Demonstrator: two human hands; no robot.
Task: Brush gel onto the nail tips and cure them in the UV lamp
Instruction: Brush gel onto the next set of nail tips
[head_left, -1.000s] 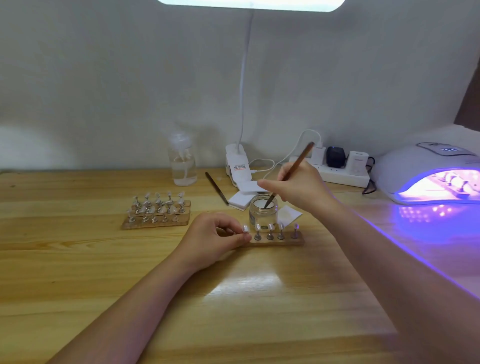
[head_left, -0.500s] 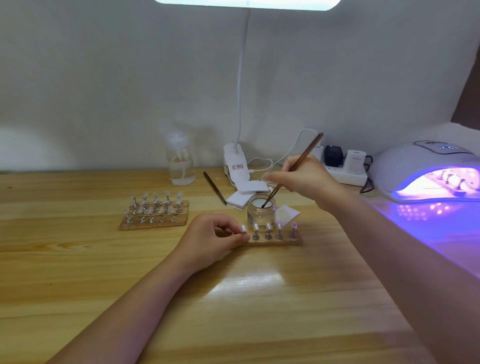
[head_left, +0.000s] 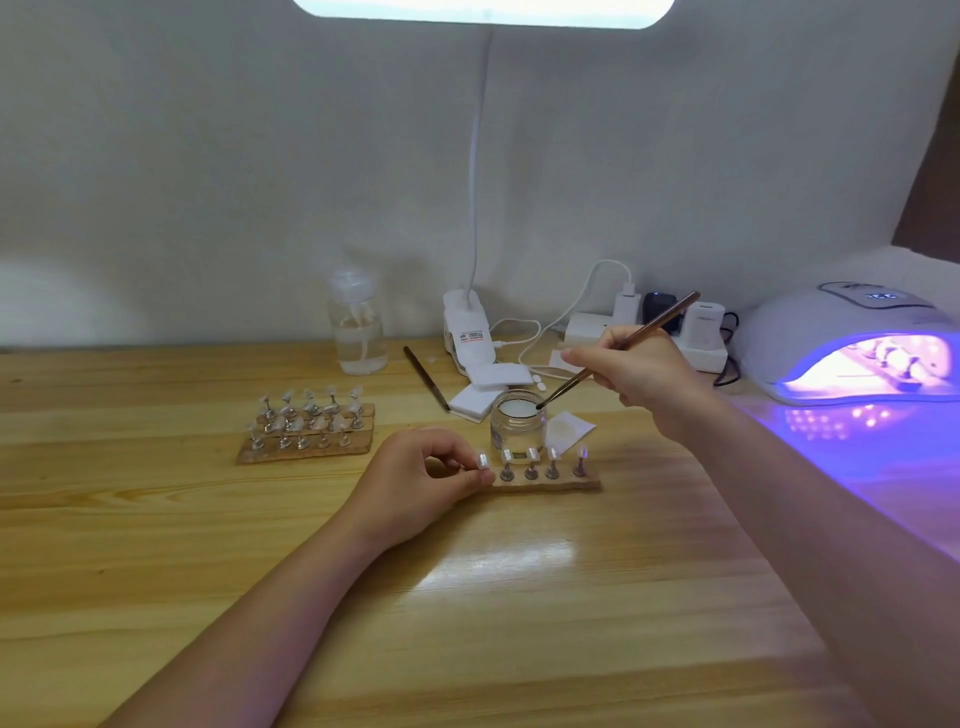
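Observation:
A small wooden strip holds several nail tips on metal stands at the table's middle. My left hand pinches the leftmost stand and tip at the strip's left end. Just behind the strip stands an open glass gel jar. My right hand grips a thin brown brush, its tip resting at the jar's right rim. The white UV lamp glows purple at the far right, with nail stands inside it.
A second wooden holder with several nail tips sits to the left. A clear pump bottle, a spare brush, white pads, a clip lamp base and a power strip line the back wall.
My right hand has drawn back to the right and the brush tip has risen from inside the jar to its rim. My left hand has kept its hold on the leftmost stand.

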